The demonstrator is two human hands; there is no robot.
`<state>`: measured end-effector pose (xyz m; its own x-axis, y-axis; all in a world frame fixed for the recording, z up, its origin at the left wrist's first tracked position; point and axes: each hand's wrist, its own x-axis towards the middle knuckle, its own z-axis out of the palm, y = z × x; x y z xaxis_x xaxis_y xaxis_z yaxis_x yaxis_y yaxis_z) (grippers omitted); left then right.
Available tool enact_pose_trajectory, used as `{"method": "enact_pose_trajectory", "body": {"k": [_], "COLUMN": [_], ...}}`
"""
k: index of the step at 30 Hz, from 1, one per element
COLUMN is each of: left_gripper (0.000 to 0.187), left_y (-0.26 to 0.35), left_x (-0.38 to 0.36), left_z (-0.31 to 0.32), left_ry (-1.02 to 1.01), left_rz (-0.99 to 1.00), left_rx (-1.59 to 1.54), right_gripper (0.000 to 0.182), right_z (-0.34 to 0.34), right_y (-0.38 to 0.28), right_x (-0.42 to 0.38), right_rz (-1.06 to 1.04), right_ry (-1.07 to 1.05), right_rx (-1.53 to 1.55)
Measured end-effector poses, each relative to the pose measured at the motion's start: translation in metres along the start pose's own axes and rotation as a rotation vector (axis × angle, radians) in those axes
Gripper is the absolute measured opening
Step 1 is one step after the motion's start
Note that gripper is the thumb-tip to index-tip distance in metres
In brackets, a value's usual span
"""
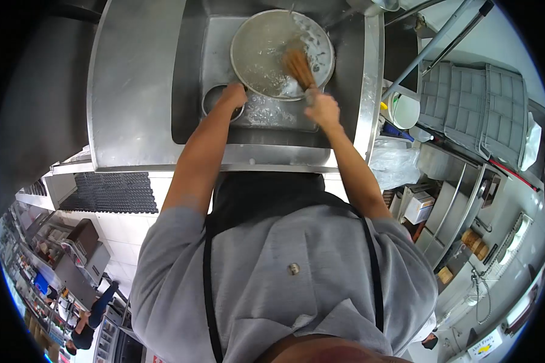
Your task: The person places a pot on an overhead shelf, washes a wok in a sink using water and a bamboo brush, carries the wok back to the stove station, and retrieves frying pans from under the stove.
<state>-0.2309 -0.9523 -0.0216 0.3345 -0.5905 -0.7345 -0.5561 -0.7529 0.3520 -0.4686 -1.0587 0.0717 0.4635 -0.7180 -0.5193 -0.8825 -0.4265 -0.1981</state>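
Note:
A wide round pan (260, 51), wok-like, lies in the metal sink with cloudy water and white suds in it. My right hand (324, 111) is closed around the handle of a brush with stiff brown bristles (298, 68). The bristles touch the suds on the pan's right side and are slightly blurred. My left hand (234, 95) is a fist at the pan's lower left edge, above a round metal rim (207, 100). Whether its fingers grip the pan's edge or that rim is hidden.
The steel sink wall (188, 78) surrounds the pan, with a flat steel counter (130, 78) on the left. Grey plastic racks (472, 112) and a white bucket (404, 111) stand on the right. Another person (91, 320) is far off at lower left.

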Motion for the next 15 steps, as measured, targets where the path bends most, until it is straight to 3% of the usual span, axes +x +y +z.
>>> {"method": "enact_pose_trajectory", "body": {"k": [2,5,8,10,15], "left_gripper": [0.030,0.034,0.037,0.036,0.033], "left_y": [-0.008,-0.017,-0.021,-0.019,-0.021], "left_x": [-0.013,-0.005,0.000,0.004,0.015], "left_z": [0.002,0.013,0.031,0.041,0.044], "left_ry": [0.063,0.108,0.073,0.087,0.086], "left_rz": [0.112,0.073,0.072,0.053,0.053], "left_rx": [0.127,0.126,0.115,0.084,0.023], "right_gripper": [0.044,0.038,0.036,0.038,0.042], "right_z": [0.025,0.029,0.048,0.023,0.015], "right_y": [-0.016,-0.044,-0.045,-0.052,-0.046], "right_x": [0.011,0.022,0.102,0.126,0.086], "right_rz": [-0.012,-0.161,-0.122,-0.024,-0.092], "right_ry": [-0.116,-0.240,-0.179,-0.199,-0.237], "right_rx": [-0.120,-0.223,-0.228,-0.231,-0.234]}}
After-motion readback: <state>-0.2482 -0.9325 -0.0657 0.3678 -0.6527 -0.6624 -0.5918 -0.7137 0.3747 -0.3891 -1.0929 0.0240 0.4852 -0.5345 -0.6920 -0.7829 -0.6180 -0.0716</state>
